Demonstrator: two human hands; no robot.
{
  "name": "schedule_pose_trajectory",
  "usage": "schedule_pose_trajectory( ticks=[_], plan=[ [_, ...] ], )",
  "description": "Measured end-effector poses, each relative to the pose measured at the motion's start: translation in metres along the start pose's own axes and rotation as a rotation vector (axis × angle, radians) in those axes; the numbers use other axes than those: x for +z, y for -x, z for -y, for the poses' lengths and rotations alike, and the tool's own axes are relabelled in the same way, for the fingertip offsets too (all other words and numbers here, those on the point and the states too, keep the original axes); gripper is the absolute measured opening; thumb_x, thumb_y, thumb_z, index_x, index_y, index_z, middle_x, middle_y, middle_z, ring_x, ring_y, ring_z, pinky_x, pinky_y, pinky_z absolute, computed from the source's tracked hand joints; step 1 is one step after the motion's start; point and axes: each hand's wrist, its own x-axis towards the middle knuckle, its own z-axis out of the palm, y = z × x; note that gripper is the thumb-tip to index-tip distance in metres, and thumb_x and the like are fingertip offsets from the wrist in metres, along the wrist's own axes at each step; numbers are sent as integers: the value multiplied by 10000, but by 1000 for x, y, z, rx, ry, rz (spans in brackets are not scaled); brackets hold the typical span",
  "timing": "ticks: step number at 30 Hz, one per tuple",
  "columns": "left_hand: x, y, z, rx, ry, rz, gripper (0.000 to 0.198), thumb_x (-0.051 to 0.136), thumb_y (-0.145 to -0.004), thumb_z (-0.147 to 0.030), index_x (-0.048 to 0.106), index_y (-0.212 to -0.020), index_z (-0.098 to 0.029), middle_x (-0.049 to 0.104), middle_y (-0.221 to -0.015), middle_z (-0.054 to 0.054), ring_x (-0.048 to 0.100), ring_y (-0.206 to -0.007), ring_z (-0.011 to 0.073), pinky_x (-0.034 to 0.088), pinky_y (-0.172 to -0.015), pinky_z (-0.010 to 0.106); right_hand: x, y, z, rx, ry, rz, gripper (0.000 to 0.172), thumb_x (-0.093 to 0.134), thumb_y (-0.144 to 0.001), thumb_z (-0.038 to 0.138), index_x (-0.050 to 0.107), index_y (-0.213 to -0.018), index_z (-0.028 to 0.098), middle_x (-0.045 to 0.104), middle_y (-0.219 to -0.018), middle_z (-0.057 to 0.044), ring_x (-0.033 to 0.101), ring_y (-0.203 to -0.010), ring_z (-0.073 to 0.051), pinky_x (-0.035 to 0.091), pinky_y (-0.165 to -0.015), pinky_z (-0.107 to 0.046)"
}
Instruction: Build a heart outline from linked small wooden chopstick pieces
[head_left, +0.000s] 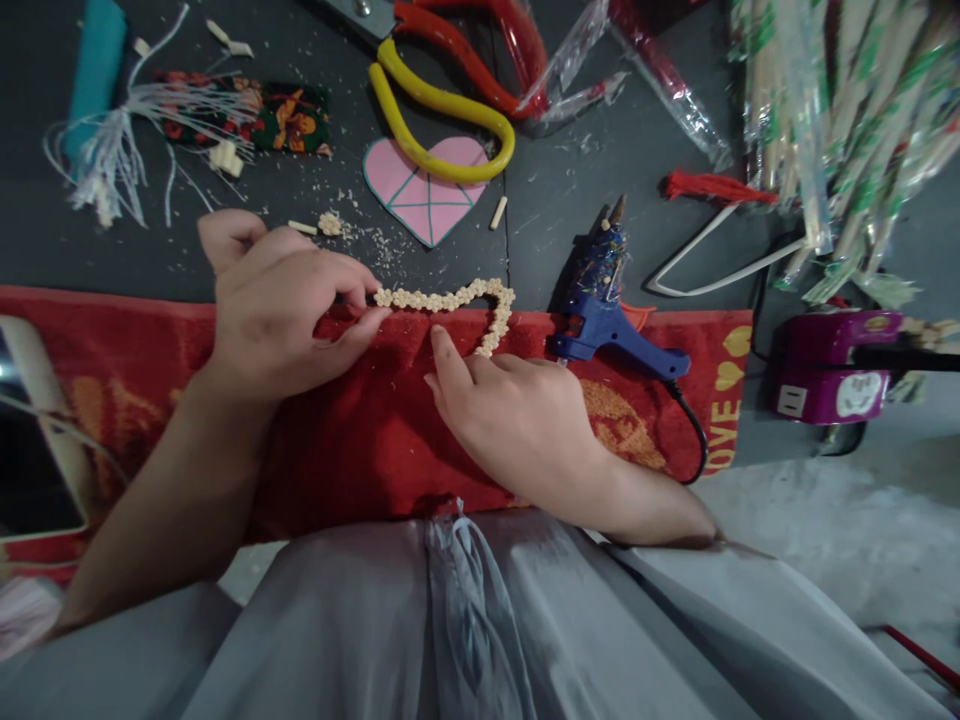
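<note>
A curved strip of small cream wooden pieces (457, 298), glued side by side, lies at the far edge of a red towel (360, 440). My left hand (281, 305) pinches the strip's left end between thumb and fingers. My right hand (517, 415) rests on the towel, its fingers together, the tips touching the strip's lower right end. A blue glue gun (611, 320) lies just right of the strip, its cord trailing off to the right.
On the dark table: a pink paper heart (427, 190), yellow- and red-handled cutters (450, 90), loose wooden bits (330, 224), white strings (127, 140), patterned cloth (277, 115), bundled chopsticks (840, 130), a purple power strip (840, 375). A phone (37, 430) lies left.
</note>
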Motion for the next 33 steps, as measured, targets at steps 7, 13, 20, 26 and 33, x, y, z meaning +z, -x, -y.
schedule_pose_trajectory(
  ticks=[7,13,20,26,33],
  plan=[
    [1,0,1,25,23,-17,164,667,-927,-366,618,-851,-228,662,-774,-114,576,-735,119,318,-956,393,-1,0,1,10,-3,0,427,466,-980,110,715,-1321,175,754,-684,-57,653,-572,-147,173,-470,-307],
    [1,-1,-1,9,25,-11,172,675,-925,-375,632,-851,-226,616,-734,-104,584,-750,124,319,-941,384,1,-1,1,75,-1,10,431,481,-998,171,661,-1385,110,769,-722,-87,653,-578,-152,198,-470,-305],
    [1,0,0,-20,-16,26,221,666,-932,-403,619,-809,-225,694,-796,-101,595,-756,138,340,-941,394,3,-5,2,89,-30,73,484,435,-991,140,611,-1442,143,770,-742,-86,641,-589,-142,219,-468,-290],
    [1,-1,1,-10,-11,14,204,660,-928,-400,636,-821,-228,684,-771,-106,599,-754,137,337,-950,394,3,-8,3,98,-30,103,571,398,-954,78,567,-1491,173,766,-733,-79,654,-597,-146,210,-460,-289],
    [1,0,0,4,-8,3,163,670,-931,-370,641,-848,-233,694,-798,-106,602,-772,136,338,-946,393,3,-8,5,118,-37,73,555,392,-962,96,575,-1481,161,764,-724,-85,675,-617,-157,225,-466,-288]
  ],
)
